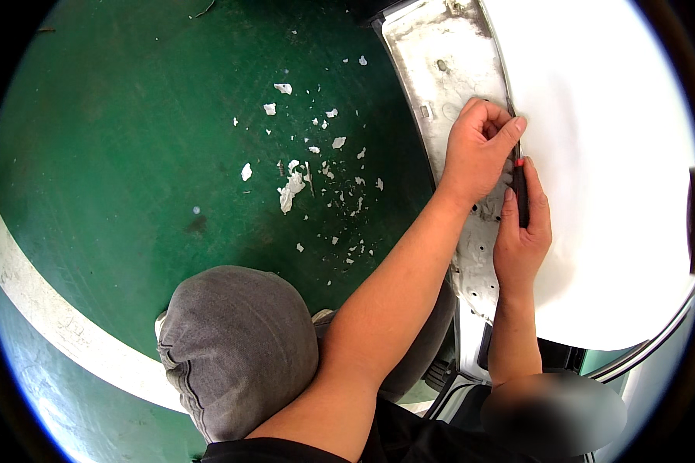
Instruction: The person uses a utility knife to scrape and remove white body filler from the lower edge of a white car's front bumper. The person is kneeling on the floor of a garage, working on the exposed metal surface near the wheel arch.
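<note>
My right hand (pixel 523 235) is closed round the dark handle of a slim hand tool (pixel 522 193) with a red collar, much like a screwdriver. The tool's thin shaft lies along the edge of a large white car panel (pixel 610 201), where it meets a dirty, unpainted-looking strip (pixel 455 69) with holes. Farther up the shaft, my left hand (pixel 483 147) is closed, its thumb and curled fingers pinching across it. The tip is partly hidden by these fingers, and its exact kind cannot be made out.
White flakes (pixel 292 189) lie scattered over the green floor (pixel 131 154) left of the panel. A pale curved band (pixel 54 316) crosses the floor at lower left. My bent knee in grey trousers (pixel 235 347) is beside the left forearm. A dark gap and car bodywork edge (pixel 594 363) lie at lower right.
</note>
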Demonstrator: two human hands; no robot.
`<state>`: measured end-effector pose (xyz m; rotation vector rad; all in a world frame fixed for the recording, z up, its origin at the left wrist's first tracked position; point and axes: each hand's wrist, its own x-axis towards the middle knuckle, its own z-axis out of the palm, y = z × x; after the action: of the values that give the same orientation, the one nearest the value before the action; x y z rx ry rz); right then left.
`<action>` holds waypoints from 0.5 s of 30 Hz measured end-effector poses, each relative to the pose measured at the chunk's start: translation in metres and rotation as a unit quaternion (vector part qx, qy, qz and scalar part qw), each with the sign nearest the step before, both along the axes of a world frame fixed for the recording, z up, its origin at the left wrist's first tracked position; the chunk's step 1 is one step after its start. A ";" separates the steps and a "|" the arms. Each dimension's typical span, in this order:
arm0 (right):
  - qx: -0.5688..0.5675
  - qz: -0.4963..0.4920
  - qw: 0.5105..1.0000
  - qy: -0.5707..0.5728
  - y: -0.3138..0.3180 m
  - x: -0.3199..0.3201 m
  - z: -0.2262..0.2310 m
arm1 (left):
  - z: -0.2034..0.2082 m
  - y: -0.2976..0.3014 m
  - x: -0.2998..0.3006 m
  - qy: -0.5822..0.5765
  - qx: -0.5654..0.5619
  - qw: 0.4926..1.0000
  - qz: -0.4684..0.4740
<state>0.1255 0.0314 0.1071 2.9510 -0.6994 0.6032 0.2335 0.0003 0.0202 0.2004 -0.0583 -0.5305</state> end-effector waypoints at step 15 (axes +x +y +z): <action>-0.029 -0.003 1.000 0.010 0.002 -0.001 -0.004 | -0.001 0.003 0.001 -0.024 0.024 0.999 -0.006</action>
<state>0.1243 0.0333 0.1030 2.8971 -0.6779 0.5823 0.2345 0.0030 0.0192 0.2605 -0.0934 -0.5397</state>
